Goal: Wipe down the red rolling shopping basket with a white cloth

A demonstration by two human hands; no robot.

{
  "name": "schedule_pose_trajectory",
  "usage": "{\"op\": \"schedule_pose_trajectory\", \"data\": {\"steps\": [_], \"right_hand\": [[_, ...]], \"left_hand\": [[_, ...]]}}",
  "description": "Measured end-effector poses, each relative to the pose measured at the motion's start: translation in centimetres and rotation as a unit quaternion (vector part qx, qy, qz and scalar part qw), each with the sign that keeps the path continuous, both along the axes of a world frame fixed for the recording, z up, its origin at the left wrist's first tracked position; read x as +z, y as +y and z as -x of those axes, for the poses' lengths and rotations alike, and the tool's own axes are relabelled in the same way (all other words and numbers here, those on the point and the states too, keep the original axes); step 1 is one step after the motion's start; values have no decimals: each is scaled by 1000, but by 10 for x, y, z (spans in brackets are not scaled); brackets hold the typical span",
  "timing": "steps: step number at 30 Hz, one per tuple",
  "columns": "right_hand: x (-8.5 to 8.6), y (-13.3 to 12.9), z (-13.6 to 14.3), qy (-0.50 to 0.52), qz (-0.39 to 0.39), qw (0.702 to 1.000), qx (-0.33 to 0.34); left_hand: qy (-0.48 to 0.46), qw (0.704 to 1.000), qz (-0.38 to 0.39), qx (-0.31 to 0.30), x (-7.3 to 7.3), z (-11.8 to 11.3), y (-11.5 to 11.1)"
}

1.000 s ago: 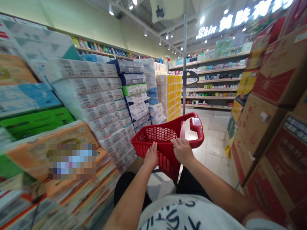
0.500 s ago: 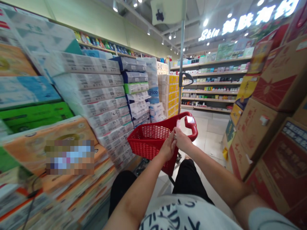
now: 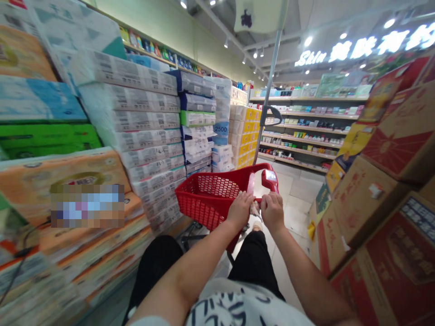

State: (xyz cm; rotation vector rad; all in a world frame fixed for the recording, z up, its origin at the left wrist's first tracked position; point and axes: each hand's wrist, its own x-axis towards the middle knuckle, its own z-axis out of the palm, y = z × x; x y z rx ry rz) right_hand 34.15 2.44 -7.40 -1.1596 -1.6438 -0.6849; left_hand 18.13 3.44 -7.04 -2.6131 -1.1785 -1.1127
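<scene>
A red plastic shopping cart [image 3: 207, 208] stands in front of me, its mesh basket showing nothing inside from here. At its near right end, my right hand [image 3: 272, 210] is curled round the handle [image 3: 269, 179] with the knuckles up. My left hand [image 3: 239, 210] lies over the near end of the cart, fingers bent over its edge beside a pale pink strip [image 3: 251, 184]. Its fingertips are partly hidden. A grey pole [image 3: 272, 74] with a dark loop-shaped bracket [image 3: 273, 116] rises behind the handle.
Stacked tissue packs [image 3: 146, 120] line the left side, with orange packs [image 3: 68, 181] close by. Cardboard cartons [image 3: 360, 194] are piled on the right. Shelves of small goods [image 3: 306, 122] stand across the far end. A pale tiled floor [image 3: 294, 203] runs between them.
My hands were together near the handle; they have parted, the right moving right and down onto the handle, the left staying at the cart's near edge. The view has turned slightly left.
</scene>
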Motion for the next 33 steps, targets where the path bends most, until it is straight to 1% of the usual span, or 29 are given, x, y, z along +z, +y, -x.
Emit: {"op": "schedule_pose_trajectory", "data": {"steps": [2, 5, 6, 8, 9, 10, 11, 12, 14, 17, 20, 22, 23, 26, 27, 28, 31, 32, 33], "right_hand": [[-2, -3, 6, 12, -22, 1000, -2], [0, -10, 10, 0, -27, 1000, 6], [0, -12, 11, -5, -27, 1000, 6], [-1, -15, 12, -10, -32, 999, 0], [-1, -15, 13, -11, -36, 999, -3], [-2, -15, 14, -10, -40, 999, -5], [-4, -14, 14, -8, -43, 999, -5], [-5, -13, 15, -5, -44, 999, -3], [-7, -10, 16, 4, -44, 999, 0], [-9, -5, 14, 12, -27, 1000, 4], [-9, -2, 13, 5, 0, 1000, 13], [-8, -1, 15, 3, 8, 1000, 15], [-8, 0, 17, 3, 8, 1000, 13], [-7, 1, 24, 7, 2, 1000, 3], [-6, 1, 26, 8, 2, 1000, 0], [-6, 1, 27, 8, 2, 1000, -2], [-6, 0, 31, -1, 7, 1000, -5], [-6, -1, 32, -4, 7, 1000, -5], [-6, -1, 32, -8, 4, 1000, -7]], "left_hand": [[-4, 1000, -18, -9, -2, 6, -3], [15, 999, -36, -11, -6, 28, -3], [24, 999, -32, 0, -7, 38, -2], [21, 998, -3, 56, -8, 53, 0], [17, 997, 17, 78, -8, 56, 0], [8, 995, 30, 91, -8, 57, 0], [0, 996, 30, 89, -7, 54, -2], [-3, 997, 18, 71, -7, 49, -4], [15, 1000, -23, -1, -6, 35, -8], [27, 998, -43, -31, -8, 23, -8], [31, 999, -22, 2, -10, 26, -3], [13, 999, -13, 28, -12, 28, 0], [4, 1000, -16, 23, -12, 27, 0], [11, 999, -34, -41, -13, 25, 0], [15, 998, -30, -46, -13, 26, 1], [14, 999, -19, -33, -13, 28, 3], [-5, 999, 23, 49, -14, 34, 10], [-8, 998, 28, 54, -15, 34, 11], [-6, 999, 25, 42, -15, 33, 13]]}}
